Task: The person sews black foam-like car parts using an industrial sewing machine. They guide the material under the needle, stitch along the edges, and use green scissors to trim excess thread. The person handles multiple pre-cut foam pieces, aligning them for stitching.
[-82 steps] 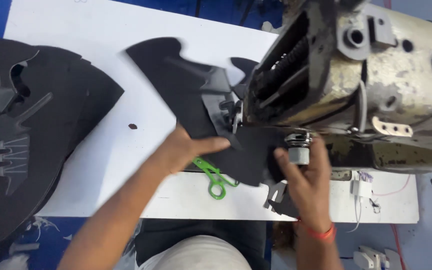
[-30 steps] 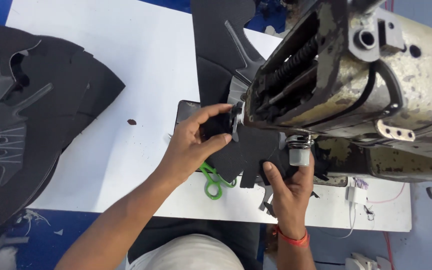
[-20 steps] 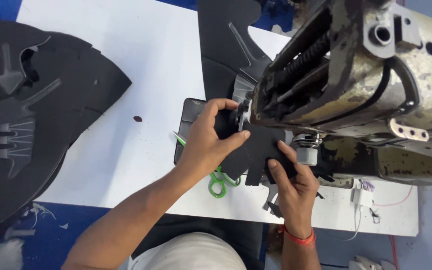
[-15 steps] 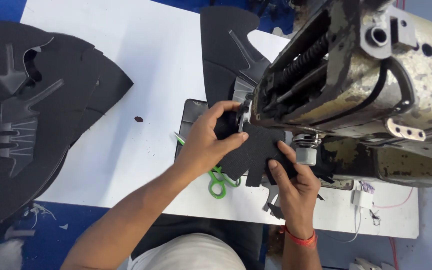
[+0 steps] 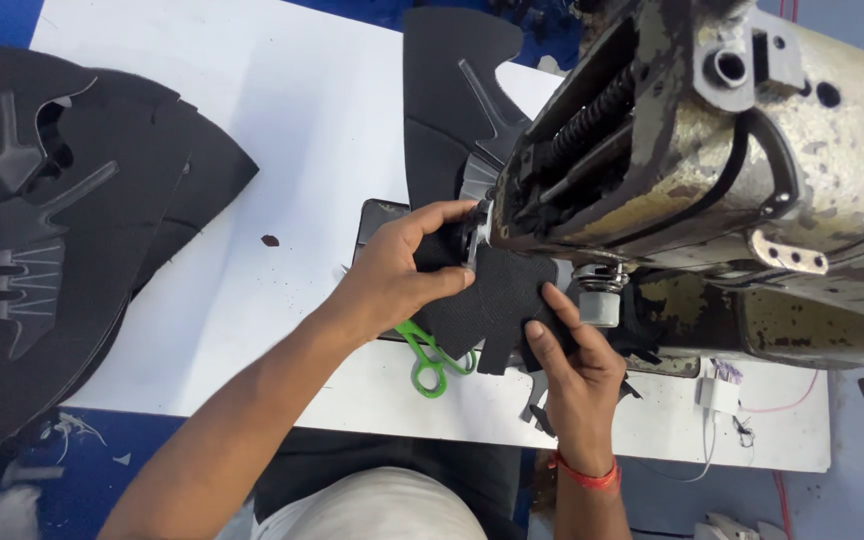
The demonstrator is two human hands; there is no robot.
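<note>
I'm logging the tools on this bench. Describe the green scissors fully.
The green scissors are small, with bright green loop handles that look like plastic. They lie flat on the white table near its front edge, handles toward the person. The blade end runs up under the left hand and the black fabric piece, so the blades are mostly hidden and I cannot tell whether they are open. Neither hand grips them.

Matt black textured fabric piece [image 5: 497,300], finely grained, pinched under bare left hand [image 5: 397,280] and right hand [image 5: 577,370]. Worn metal sewing machine [image 5: 712,170], cream paint chipped to dull dark patches. Smooth white matt tabletop [image 5: 252,150]. Glossy green plastic scissors [image 5: 430,355]. Stacked matt black cut panels [image 5: 62,240], foam-like.
</note>
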